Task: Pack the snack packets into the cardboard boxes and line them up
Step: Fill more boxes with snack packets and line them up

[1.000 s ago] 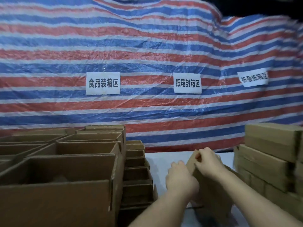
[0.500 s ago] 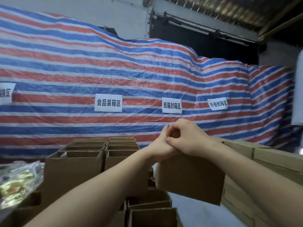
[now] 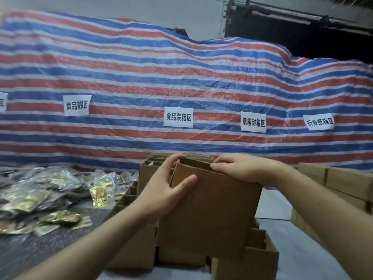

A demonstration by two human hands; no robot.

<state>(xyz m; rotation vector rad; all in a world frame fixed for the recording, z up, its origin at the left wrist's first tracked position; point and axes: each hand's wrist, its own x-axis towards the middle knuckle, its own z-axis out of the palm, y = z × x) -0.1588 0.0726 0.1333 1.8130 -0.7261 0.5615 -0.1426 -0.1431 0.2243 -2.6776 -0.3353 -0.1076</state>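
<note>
I hold a brown cardboard box (image 3: 212, 211) in the air in front of me, above rows of open cardboard boxes (image 3: 133, 247). My left hand (image 3: 163, 190) grips its left corner, thumb on the near face and fingers round the far side. My right hand (image 3: 240, 168) grips its top right edge, fingers curled over the rim. A heap of shiny snack packets (image 3: 46, 195) lies on the dark table top at the left.
A stack of flat folded cartons (image 3: 343, 184) stands at the right. A red, white and blue striped tarpaulin (image 3: 181, 77) with paper signs (image 3: 178, 117) hangs behind. The grey table top (image 3: 298, 247) shows at the right front.
The view has swung left, bringing the snack packets into sight. My hands, clasped together at the box's top half a second ago, have moved apart to its left corner and top right edge.
</note>
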